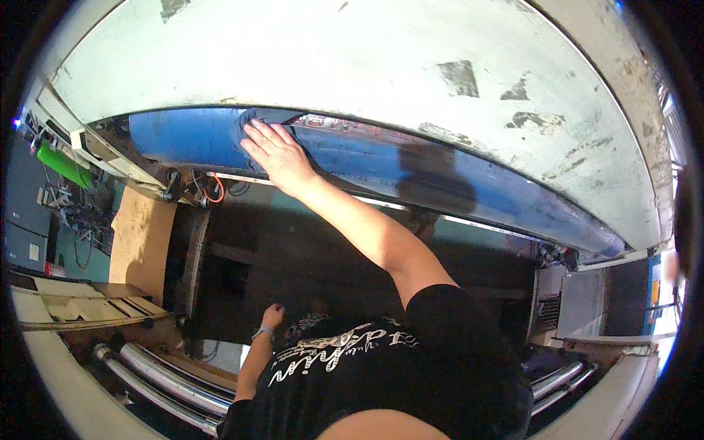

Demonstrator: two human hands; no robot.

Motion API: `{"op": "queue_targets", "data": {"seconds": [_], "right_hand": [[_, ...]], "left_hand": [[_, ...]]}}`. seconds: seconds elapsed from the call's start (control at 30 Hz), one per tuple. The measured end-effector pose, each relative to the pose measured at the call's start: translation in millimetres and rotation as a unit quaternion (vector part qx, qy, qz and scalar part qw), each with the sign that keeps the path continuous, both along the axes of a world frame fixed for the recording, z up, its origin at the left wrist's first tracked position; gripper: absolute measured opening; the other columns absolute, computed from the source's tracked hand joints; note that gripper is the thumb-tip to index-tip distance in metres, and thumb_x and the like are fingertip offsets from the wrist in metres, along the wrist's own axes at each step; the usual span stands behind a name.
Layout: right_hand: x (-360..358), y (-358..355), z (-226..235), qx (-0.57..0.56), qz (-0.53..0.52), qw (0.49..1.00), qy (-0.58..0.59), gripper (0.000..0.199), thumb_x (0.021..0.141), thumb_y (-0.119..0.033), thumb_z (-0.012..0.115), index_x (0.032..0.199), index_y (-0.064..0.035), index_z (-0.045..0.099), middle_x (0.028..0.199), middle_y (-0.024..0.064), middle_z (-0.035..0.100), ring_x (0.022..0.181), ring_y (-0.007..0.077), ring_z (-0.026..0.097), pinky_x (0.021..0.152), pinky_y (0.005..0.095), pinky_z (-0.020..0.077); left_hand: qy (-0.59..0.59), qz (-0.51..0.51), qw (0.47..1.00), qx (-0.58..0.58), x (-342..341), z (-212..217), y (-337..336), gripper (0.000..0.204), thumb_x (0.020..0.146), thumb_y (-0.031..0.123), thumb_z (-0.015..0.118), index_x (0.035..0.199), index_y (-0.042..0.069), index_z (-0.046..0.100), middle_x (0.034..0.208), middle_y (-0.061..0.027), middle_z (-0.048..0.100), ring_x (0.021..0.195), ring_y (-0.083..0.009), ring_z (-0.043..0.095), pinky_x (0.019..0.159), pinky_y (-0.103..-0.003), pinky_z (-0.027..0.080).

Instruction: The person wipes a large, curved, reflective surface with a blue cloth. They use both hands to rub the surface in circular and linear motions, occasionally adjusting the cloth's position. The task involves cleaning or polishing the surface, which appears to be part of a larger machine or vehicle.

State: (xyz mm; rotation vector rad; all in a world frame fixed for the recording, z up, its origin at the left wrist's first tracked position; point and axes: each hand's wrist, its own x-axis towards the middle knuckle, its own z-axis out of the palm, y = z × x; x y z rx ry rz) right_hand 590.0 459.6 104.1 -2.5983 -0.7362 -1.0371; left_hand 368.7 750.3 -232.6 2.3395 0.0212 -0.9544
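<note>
A long blue roller [352,158] runs across the machine ahead of me, under a large pale cover. My right hand [282,155] reaches up to its left part, palm down with the fingers stretched out flat. Beneath those fingers a dark cloth [276,116] is pressed against the roller's surface, bunched near the cover's lower edge. My left hand [273,316] hangs low by my body, away from the roller. Its fingers are curled in, with nothing visible in them, and a watch [262,334] sits on that wrist.
The pale cover [308,59] overhangs the roller and bears dark smudges. A dark gap lies below the roller, with an orange cable [217,188] at its left end. Metal rollers [158,385] stand behind me on the left; a brown board [141,231] stands farther forward.
</note>
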Motion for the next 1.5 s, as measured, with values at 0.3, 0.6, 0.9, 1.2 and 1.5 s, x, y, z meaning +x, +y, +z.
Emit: {"op": "queue_targets", "data": {"seconds": [0.3, 0.6, 0.9, 1.2, 1.5], "right_hand": [[-161, -180, 8, -0.122, -0.097, 0.98, 0.121, 0.051, 0.071, 0.0, 0.053, 0.12, -0.0151, 0.053, 0.133, 0.008, 0.047, 0.123, 0.0274, 0.044, 0.104, 0.0428, 0.0349], [-105, -117, 5, -0.135, -0.024, 0.986, 0.096, 0.052, 0.075, 0.0, 0.051, 0.125, -0.0099, 0.046, 0.137, 0.0115, 0.041, 0.128, 0.0292, 0.038, 0.105, 0.0449, 0.0302], [2, 0, 5, -0.075, 0.033, 0.996, 0.033, 0.034, 0.084, -0.016, 0.045, 0.117, -0.0125, 0.055, 0.136, 0.0074, 0.044, 0.13, 0.0217, 0.037, 0.11, 0.0407, 0.0252], [-203, -207, -1, -0.101, -0.13, 0.976, 0.145, 0.061, 0.064, 0.005, 0.055, 0.122, -0.0147, 0.051, 0.135, 0.004, 0.043, 0.128, 0.0274, 0.038, 0.107, 0.0463, 0.0284], [-179, -182, -21, -0.003, -0.12, 0.993, -0.021, 0.047, 0.074, -0.006, 0.053, 0.121, -0.0115, 0.052, 0.138, 0.0092, 0.041, 0.13, 0.025, 0.036, 0.107, 0.0432, 0.0287]], "left_hand": [[0.078, -0.03, 0.994, 0.074, -21, -41, 42, 0.041, 0.082, 0.033, 0.055, 0.105, 0.0, 0.062, 0.109, -0.0233, 0.06, 0.103, -0.0379, 0.056, 0.088, -0.041, 0.045], [0.067, 0.102, 0.991, -0.056, 9, 25, -9, 0.035, 0.084, 0.028, 0.054, 0.104, 0.0, 0.061, 0.098, -0.0212, 0.064, 0.092, -0.0377, 0.06, 0.078, -0.042, 0.047], [-0.014, -0.076, 0.997, -0.029, -29, -51, 26, 0.037, 0.084, 0.034, 0.055, 0.096, 0.0, 0.063, 0.092, -0.0204, 0.065, 0.087, -0.0388, 0.061, 0.075, -0.042, 0.049], [0.055, -0.097, 0.993, 0.043, 22, -83, 32, 0.037, 0.084, 0.031, 0.054, 0.099, -0.002, 0.063, 0.096, -0.0222, 0.063, 0.09, -0.0352, 0.061, 0.078, -0.042, 0.048], [0.061, -0.077, 0.995, 0.01, 94, -7, -69, 0.026, 0.084, 0.024, 0.057, 0.093, 0.0, 0.061, 0.086, -0.0142, 0.063, 0.078, -0.0229, 0.062, 0.068, -0.034, 0.049]]}}
